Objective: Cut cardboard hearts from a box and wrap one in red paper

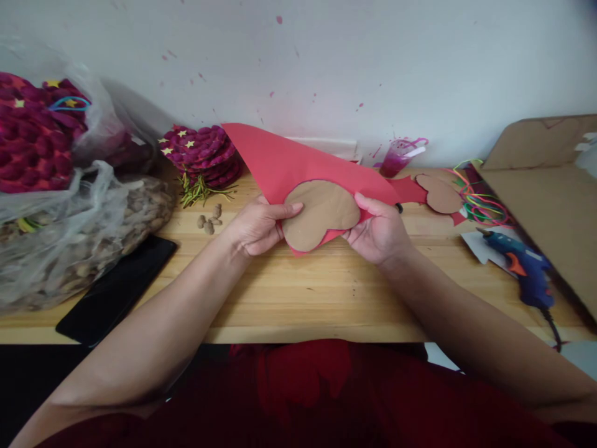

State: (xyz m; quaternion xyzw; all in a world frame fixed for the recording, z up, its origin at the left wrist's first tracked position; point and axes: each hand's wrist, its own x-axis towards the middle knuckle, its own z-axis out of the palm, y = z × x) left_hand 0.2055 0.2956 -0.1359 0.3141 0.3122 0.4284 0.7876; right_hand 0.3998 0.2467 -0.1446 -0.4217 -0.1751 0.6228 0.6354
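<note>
A brown cardboard heart [319, 211] lies against a larger piece of red paper [298, 162], both held up over the wooden table. My left hand [263, 225] pinches the heart's left edge together with the paper, thumb on the cardboard. On the other side, my right hand [377, 227] grips the right edge, its thumb near the heart's rim and its fingers partly behind the paper. The red paper rises to a point at the upper left. A little red paper shows below the heart's notch.
Bags of peanuts [84, 249] and magenta decorated pieces [200, 152] stand at the left, by a black phone [116, 289]. Loose peanuts [209, 221] lie nearby. At the right are a cup [396, 158], another cardboard shape [441, 194], colourful cords [485, 205], a blue glue gun [532, 267] and a cardboard box [550, 193].
</note>
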